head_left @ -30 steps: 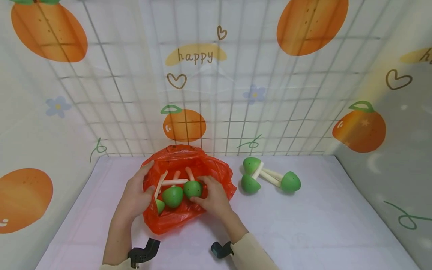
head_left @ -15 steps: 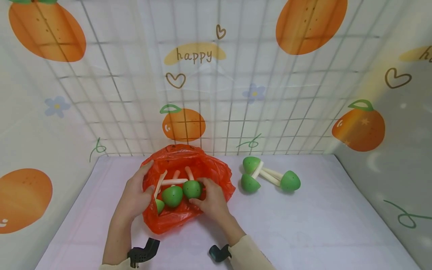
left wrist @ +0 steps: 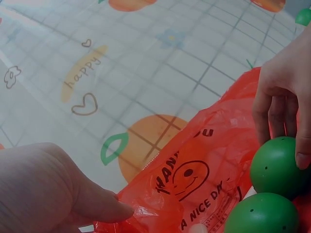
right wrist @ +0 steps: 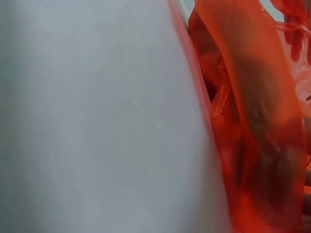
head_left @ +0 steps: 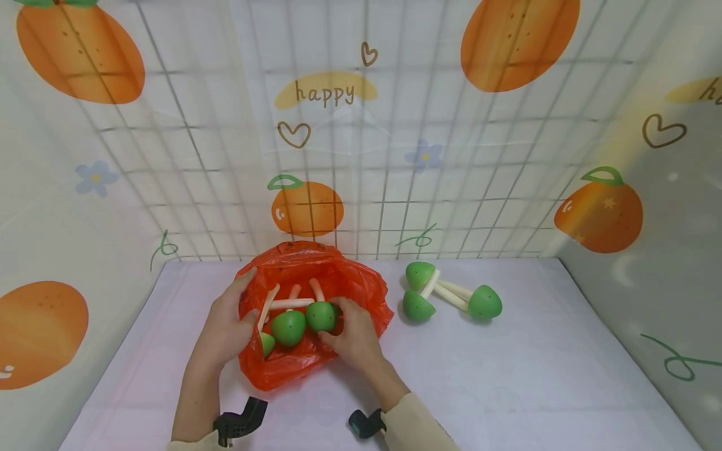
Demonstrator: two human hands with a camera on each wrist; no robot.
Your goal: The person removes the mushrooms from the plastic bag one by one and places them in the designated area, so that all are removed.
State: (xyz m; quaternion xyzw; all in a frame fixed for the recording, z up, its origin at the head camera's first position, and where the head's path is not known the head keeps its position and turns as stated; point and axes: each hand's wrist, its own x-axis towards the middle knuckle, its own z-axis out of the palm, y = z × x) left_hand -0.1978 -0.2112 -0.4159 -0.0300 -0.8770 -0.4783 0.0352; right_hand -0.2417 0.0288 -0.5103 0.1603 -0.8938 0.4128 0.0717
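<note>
I'm likely unpacking: left hand [head_left: 224, 326] pinching the bag [head_left: 272, 374], right hand [head_left: 359, 335] gripping a mushroom [head_left: 319, 317] that next wants lifting out rightward.

Crumpled red plastic bag [head_left: 293, 270]: we see it open-mouthed, the left hand [head_left: 228, 326] gripping its side.
Green dome-capped mushroom [head_left: 320, 316]: inside, cap pinched by the right hand [head_left: 358, 335].
Other green-capped, pale-stemmed mushrooms [head_left: 288, 328]: jumbled in the bag beside it.
Three matching mushrooms [head_left: 418, 307]: we find them right of the bag, on the worktop [head_left: 536, 376].
</note>
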